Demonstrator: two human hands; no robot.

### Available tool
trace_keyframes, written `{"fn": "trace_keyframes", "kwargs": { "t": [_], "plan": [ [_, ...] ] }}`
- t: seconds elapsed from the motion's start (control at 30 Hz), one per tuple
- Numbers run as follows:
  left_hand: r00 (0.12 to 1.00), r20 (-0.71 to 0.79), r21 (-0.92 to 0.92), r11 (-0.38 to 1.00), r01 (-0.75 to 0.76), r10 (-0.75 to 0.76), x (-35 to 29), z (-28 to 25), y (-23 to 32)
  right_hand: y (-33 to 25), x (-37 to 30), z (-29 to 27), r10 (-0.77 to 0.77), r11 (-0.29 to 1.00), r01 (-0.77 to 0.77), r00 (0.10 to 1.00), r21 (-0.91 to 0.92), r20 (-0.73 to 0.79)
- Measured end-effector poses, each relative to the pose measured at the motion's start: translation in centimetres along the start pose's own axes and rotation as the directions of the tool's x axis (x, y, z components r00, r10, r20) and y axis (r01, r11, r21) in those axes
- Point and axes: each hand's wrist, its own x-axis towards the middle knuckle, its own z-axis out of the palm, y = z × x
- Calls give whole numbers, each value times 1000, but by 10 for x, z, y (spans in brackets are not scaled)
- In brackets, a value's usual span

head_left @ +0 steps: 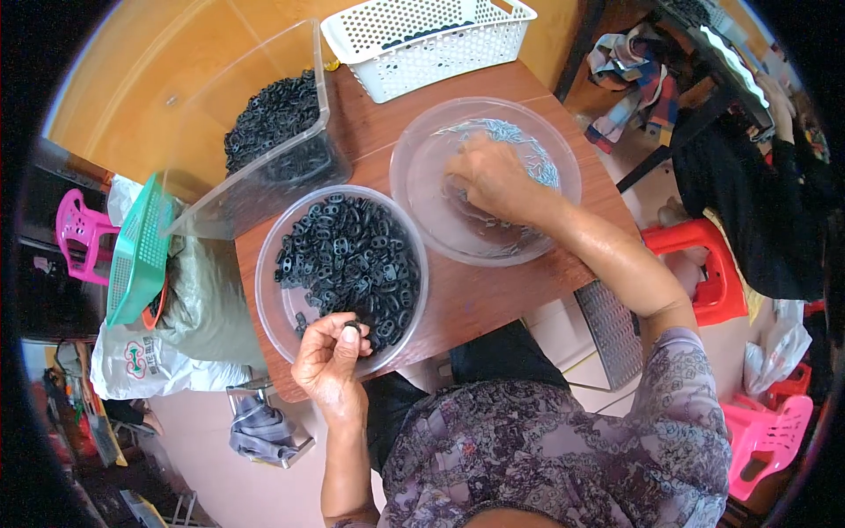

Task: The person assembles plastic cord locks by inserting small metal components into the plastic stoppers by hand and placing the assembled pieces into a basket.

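My left hand [330, 365] pinches a small black plastic piece [353, 325] between thumb and fingertips, at the near rim of a clear round tub. That tub [261, 295] is heaped with black plastic pieces [352, 255], many with two oval holes. Inside a second clear round tub [407, 207], to the right, my right hand [495, 179] reaches down. Its fingers are blurred and partly hidden, so whether they hold anything does not show. Thin pale-blue and silvery pins [537, 163] lie scattered along that tub's far and right side.
Both tubs stand on a brown wooden table [466, 308]. Behind them are a large clear bin [198, 145] of black pieces and a white perforated basket [431, 75]. A green basket [141, 260] and sacks stand left. A red stool [717, 273] is right; another person sits beyond.
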Motion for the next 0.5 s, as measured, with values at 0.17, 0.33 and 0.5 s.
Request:
{"fn": "trace_keyframes", "kwargs": {
  "t": [0.17, 0.33, 0.5],
  "plan": [
    [999, -39, 37, 999, 16, -15, 1, 2, 2, 19, 0, 0, 18, 996, -19, 1000, 92, 6],
    [998, -70, 79, 997, 5, 0, 3, 5, 4, 16, 1, -5, -3, 987, -16, 993, 157, 119],
    [997, -71, 72, 997, 20, -14, 7, 11, 5, 1, 7, 6, -120, 965, 108, 992, 240, 36]
  ]
}}
